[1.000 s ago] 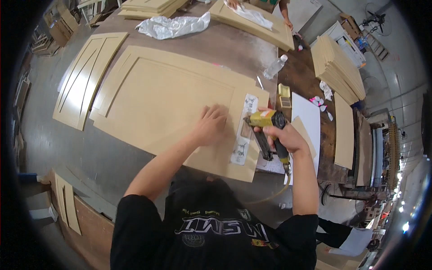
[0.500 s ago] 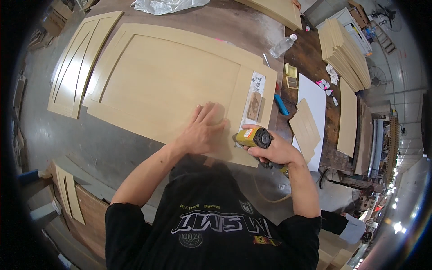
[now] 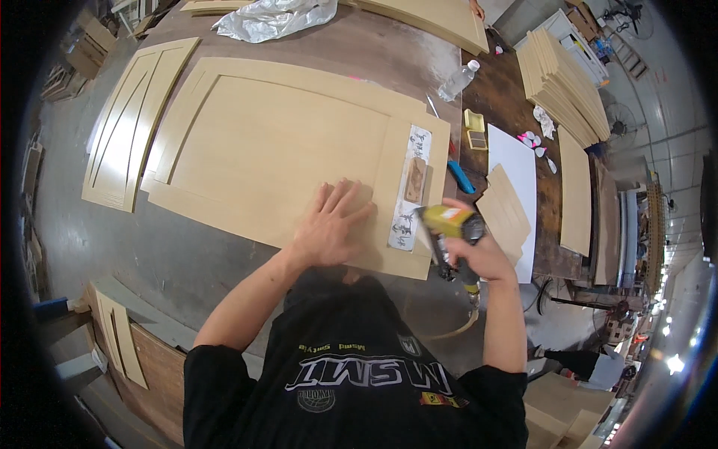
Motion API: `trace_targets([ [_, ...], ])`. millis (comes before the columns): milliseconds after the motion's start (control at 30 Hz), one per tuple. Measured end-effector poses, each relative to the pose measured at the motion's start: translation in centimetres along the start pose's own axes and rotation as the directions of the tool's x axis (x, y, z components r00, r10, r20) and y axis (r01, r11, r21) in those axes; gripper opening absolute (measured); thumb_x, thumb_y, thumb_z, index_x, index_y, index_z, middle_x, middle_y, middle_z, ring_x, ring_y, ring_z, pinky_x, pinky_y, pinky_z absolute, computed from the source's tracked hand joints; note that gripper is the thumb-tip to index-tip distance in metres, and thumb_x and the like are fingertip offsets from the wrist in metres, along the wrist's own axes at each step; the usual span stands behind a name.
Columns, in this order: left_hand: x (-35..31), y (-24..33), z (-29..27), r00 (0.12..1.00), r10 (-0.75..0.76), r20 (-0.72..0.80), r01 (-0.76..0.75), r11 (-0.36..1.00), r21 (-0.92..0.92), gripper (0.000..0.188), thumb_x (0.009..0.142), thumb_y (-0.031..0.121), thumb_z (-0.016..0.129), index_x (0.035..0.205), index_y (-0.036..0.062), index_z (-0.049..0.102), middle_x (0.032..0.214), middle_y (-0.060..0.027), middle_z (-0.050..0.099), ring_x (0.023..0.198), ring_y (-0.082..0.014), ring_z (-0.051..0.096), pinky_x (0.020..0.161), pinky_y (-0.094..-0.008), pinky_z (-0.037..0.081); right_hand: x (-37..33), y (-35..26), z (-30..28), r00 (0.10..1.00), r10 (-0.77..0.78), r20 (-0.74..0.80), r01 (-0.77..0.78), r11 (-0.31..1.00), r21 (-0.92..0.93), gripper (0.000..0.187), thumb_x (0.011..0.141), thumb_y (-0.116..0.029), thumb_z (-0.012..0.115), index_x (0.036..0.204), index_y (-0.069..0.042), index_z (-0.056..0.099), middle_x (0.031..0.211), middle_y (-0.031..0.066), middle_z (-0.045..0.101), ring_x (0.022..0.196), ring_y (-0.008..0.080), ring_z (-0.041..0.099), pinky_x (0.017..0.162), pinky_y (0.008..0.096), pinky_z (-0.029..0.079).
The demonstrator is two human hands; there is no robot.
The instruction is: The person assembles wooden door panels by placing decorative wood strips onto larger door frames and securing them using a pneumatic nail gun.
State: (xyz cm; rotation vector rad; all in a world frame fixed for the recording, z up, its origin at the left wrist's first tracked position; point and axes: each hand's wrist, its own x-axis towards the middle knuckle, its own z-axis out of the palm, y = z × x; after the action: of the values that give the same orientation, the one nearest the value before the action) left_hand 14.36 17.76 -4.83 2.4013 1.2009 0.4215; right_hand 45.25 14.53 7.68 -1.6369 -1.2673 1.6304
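Shifted right, the nail gun (image 3: 451,220) points left, long axis crosswise.

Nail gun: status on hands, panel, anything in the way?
Left hand spread on framed panel. Right hand gripping yellow-black nail gun. Possible obstruction: wood block on white strip, near gun's nose.

Fisheye view, evenly bright, with lamps (image 3: 675,364) flaring at right.
Glare whitens the grooved panel (image 3: 139,123); motion blur softens the pneumatic nail gun (image 3: 453,223); edges curve toward a black rim.
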Motion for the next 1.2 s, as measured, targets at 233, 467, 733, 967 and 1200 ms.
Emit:
trace_targets([
  [233, 0.0, 1.7, -1.4, 1.000, -0.004, -0.002, 0.004, 0.999, -0.047, 0.068, 0.084, 0.041, 0.073, 0.147, 0.0209, 0.057, 0.162, -0.0155, 0.040, 0.155, -0.0363, 0.028, 0.127, -0.0610, 0.015, 4.1, 10.4, -6.4, 0.858, 0.087, -0.506, -0.027, 0.992, 0.125, 0.080, 0.088, -0.020, 0.080, 0.157, -0.012, 0.040, 0.096, 0.0050, 0.066, 0.062, 0.0105, 0.058, 0.053, 0.0273, 0.050],
  [467, 1.5, 3.8, -1.8, 0.997, 0.065, 0.052, -0.068, 0.996, 0.063, 0.056, 0.086, 0.035, 0.073, 0.139, 0.0219, 0.065, 0.158, -0.0117, 0.046, 0.152, -0.0349, 0.035, 0.126, -0.0600, 0.021, 13.8, 22.8, -8.3, 0.697, -0.396, -0.598, 0.187, 0.905, -0.381, 0.085, 0.087, -0.029, 0.082, 0.154, 0.004, 0.041, 0.107, 0.0115, 0.070, 0.090, 0.0226, 0.067, 0.079, 0.0367, 0.055],
  [733, 1.3, 4.0, -0.7, 0.998, -0.006, 0.060, 0.000, 0.995, 0.103, 0.055, 0.087, 0.036, 0.074, 0.139, 0.0217, 0.067, 0.158, -0.0114, 0.047, 0.151, -0.0347, 0.037, 0.126, -0.0597, 0.021, 9.1, 3.1, 1.2, 0.946, -0.222, -0.234, -0.007, 0.712, -0.702, 0.078, 0.092, -0.057, 0.066, 0.156, -0.017, 0.043, 0.095, 0.0154, 0.076, 0.084, 0.0355, 0.073, 0.078, 0.0490, 0.056],
  [967, 1.8, 4.8, -0.6, 0.997, -0.050, 0.053, 0.042, 0.990, 0.136, 0.055, 0.087, 0.037, 0.074, 0.139, 0.0221, 0.067, 0.158, -0.0110, 0.048, 0.151, -0.0356, 0.038, 0.125, -0.0638, 0.018, 13.3, 9.1, 3.8, 0.667, -0.675, -0.315, 0.147, 0.534, -0.833, 0.063, 0.089, -0.039, 0.067, 0.147, -0.020, 0.056, 0.082, 0.0110, 0.075, 0.072, 0.0317, 0.073, 0.078, 0.0502, 0.054],
  [1200, 1.0, 4.2, -1.2, 0.997, -0.051, 0.054, 0.046, 0.994, 0.096, 0.056, 0.089, 0.041, 0.072, 0.142, 0.0271, 0.065, 0.160, -0.0075, 0.046, 0.152, -0.0322, 0.036, 0.125, -0.0644, 0.018, 11.2, 4.3, 3.7, 0.666, -0.599, -0.445, 0.079, 0.650, -0.755, 0.059, 0.088, -0.038, 0.070, 0.141, -0.015, 0.061, 0.104, 0.0144, 0.077, 0.094, 0.0345, 0.074, 0.084, 0.0480, 0.055],
])
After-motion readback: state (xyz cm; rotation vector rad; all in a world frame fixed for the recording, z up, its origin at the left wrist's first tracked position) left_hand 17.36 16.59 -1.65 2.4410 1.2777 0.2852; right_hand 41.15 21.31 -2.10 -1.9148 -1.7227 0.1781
